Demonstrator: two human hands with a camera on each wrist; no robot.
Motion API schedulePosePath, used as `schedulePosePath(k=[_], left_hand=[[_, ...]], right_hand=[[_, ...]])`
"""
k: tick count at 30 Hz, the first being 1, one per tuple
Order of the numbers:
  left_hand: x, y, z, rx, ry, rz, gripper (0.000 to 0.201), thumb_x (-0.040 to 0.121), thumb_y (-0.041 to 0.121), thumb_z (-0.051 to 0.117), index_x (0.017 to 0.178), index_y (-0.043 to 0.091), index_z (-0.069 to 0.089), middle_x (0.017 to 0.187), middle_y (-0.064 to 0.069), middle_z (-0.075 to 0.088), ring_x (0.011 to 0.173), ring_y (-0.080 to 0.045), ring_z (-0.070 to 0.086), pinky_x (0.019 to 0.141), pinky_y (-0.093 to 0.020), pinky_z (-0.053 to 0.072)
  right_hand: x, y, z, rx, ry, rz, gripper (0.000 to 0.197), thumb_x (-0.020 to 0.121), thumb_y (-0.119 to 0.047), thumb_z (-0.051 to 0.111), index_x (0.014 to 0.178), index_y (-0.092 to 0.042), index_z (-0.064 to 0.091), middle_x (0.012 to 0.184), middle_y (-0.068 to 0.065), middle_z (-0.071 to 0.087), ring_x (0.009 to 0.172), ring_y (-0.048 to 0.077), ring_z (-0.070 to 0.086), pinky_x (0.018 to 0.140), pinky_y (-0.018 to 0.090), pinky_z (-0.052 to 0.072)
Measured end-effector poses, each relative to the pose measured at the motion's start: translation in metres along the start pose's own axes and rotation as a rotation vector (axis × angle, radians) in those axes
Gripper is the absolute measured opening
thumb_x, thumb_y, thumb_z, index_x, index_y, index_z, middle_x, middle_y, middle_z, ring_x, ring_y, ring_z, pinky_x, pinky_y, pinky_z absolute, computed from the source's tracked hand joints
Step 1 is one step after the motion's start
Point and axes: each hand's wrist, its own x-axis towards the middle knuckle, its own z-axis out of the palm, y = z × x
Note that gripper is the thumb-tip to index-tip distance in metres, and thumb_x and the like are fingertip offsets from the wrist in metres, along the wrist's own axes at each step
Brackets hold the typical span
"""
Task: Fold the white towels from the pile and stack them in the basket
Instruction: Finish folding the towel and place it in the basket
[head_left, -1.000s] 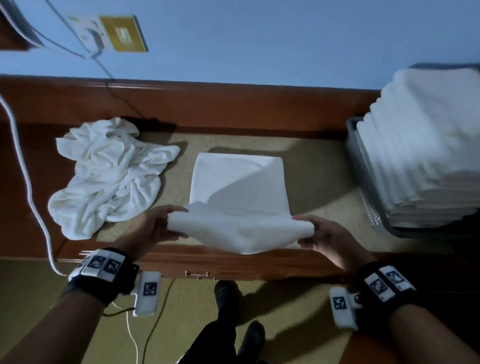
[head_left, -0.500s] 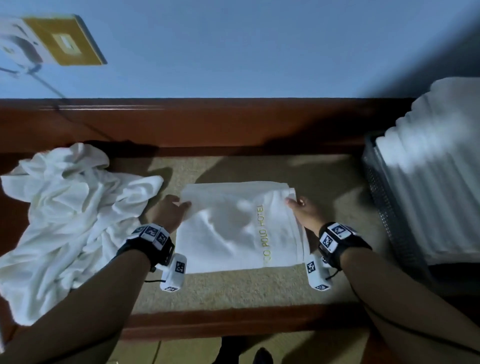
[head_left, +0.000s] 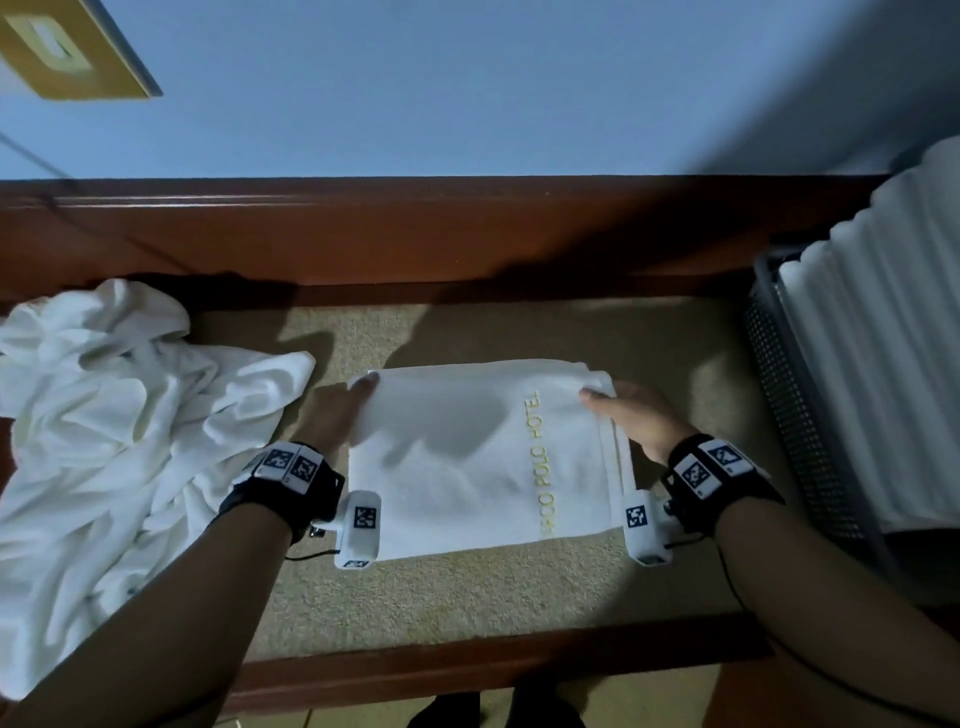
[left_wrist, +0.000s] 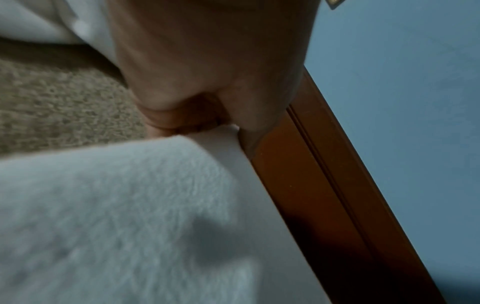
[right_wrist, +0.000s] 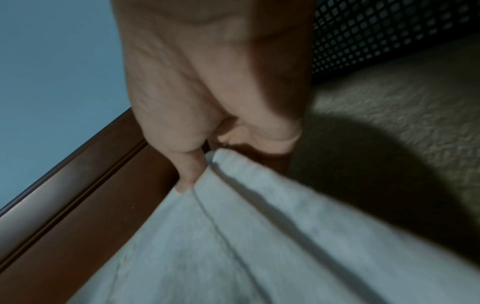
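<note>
Pinching its far corners at frame centre, the left hand (head_left: 332, 415) and right hand (head_left: 636, 418) each grip the folded white terry towel (head_left: 483, 462) on the beige worktop (head_left: 441, 597).

right hand (right_wrist: 207, 86) up close, thumb and fingers pinching the corner of the white towel (right_wrist: 259, 236); black mesh basket (right_wrist: 376, 30) just behind; wood rail (right_wrist: 91, 185), tan carpet (right_wrist: 402, 123), blue wall (right_wrist: 52, 72)

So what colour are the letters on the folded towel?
Yellow-gold letters on the white folded towel; the head view shows them best.
</note>
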Motion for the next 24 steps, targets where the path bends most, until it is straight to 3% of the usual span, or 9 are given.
schedulePosePath(k=[2,5,6,9,12,14,18,21,24], left_hand=[[0.007,0.008,-0.001,-0.034,0.03,0.012,0.058,0.091,0.069,0.056,0.097,0.013,0.07,0.099,-0.014,0.073,0.092,-0.034,0.07,0.09,-0.044,0.055],[0.015,0.012,0.006,-0.056,0.019,-0.01,0.062,0.09,0.067,0.056,0.112,0.011,0.07,0.109,-0.017,0.073,0.099,-0.036,0.069,0.089,-0.045,0.056],[0.011,0.012,0.006,-0.076,0.03,-0.013,0.059,0.091,0.063,0.058,0.117,0.011,0.07,0.108,-0.016,0.073,0.098,-0.035,0.07,0.087,-0.044,0.058],[-0.012,-0.001,0.006,-0.08,0.125,0.047,0.05,0.093,0.051,0.066,0.126,0.013,0.063,0.111,-0.006,0.07,0.097,-0.028,0.068,0.089,-0.042,0.056],[-0.048,-0.023,0.011,-0.008,0.136,0.039,0.047,0.098,0.048,0.064,0.131,0.015,0.055,0.112,-0.006,0.063,0.099,-0.028,0.063,0.084,-0.039,0.048],[-0.064,-0.041,0.02,-0.004,0.1,0.034,0.042,0.1,0.048,0.061,0.126,0.016,0.055,0.11,-0.007,0.066,0.099,-0.031,0.066,0.08,-0.04,0.049],[-0.062,-0.039,0.029,-0.038,0.209,0.135,0.025,0.103,0.043,0.056,0.105,0.018,0.056,0.094,-0.003,0.067,0.091,-0.031,0.066,0.076,-0.042,0.05],[-0.053,-0.013,0.027,-0.047,0.331,0.176,0.034,0.106,0.042,0.053,0.116,0.01,0.055,0.103,-0.004,0.063,0.092,-0.026,0.059,0.08,-0.038,0.042],[-0.047,-0.007,0.03,0.095,0.295,0.108,0.034,0.107,0.041,0.049,0.126,0.013,0.052,0.111,-0.012,0.061,0.099,-0.031,0.057,0.083,-0.038,0.035]], right_hand=[[0.0,-0.011,0.009,0.079,0.066,-0.052,0.056,0.077,-0.064,0.08,0.099,-0.012,0.078,0.102,0.014,0.078,0.099,0.027,0.075,0.096,0.055,0.058],[-0.001,-0.02,0.022,0.118,0.154,-0.087,0.019,0.098,-0.035,0.069,0.099,-0.017,0.076,0.092,-0.007,0.076,0.088,0.01,0.071,0.078,0.025,0.055],[-0.001,-0.019,0.024,0.097,0.144,-0.089,0.018,0.1,-0.034,0.067,0.104,-0.018,0.075,0.097,-0.009,0.075,0.091,0.006,0.069,0.081,0.024,0.052],[-0.008,-0.011,0.021,0.046,0.097,-0.07,0.053,0.093,-0.059,0.063,0.131,-0.021,0.065,0.132,-0.008,0.067,0.119,0.007,0.062,0.104,0.034,0.047],[-0.029,0.001,0.015,-0.028,0.097,0.006,0.044,0.097,-0.059,0.059,0.116,-0.019,0.061,0.114,-0.007,0.069,0.1,0.007,0.065,0.091,0.035,0.05],[-0.041,0.014,0.019,-0.122,0.066,0.004,0.035,0.098,-0.053,0.061,0.114,-0.022,0.06,0.111,-0.008,0.069,0.103,0.012,0.067,0.088,0.034,0.05],[-0.041,0.005,0.024,-0.237,0.138,-0.092,0.035,0.105,-0.041,0.057,0.127,-0.015,0.057,0.118,-0.006,0.063,0.108,0.013,0.06,0.085,0.023,0.044],[-0.027,-0.016,0.027,-0.164,0.278,-0.222,0.029,0.105,-0.037,0.057,0.125,-0.015,0.059,0.109,-0.006,0.065,0.099,0.013,0.061,0.067,0.005,0.041],[-0.02,-0.016,0.035,-0.158,0.241,-0.176,0.029,0.106,-0.034,0.057,0.129,-0.017,0.059,0.115,-0.008,0.063,0.107,0.012,0.062,0.079,0.016,0.044]])
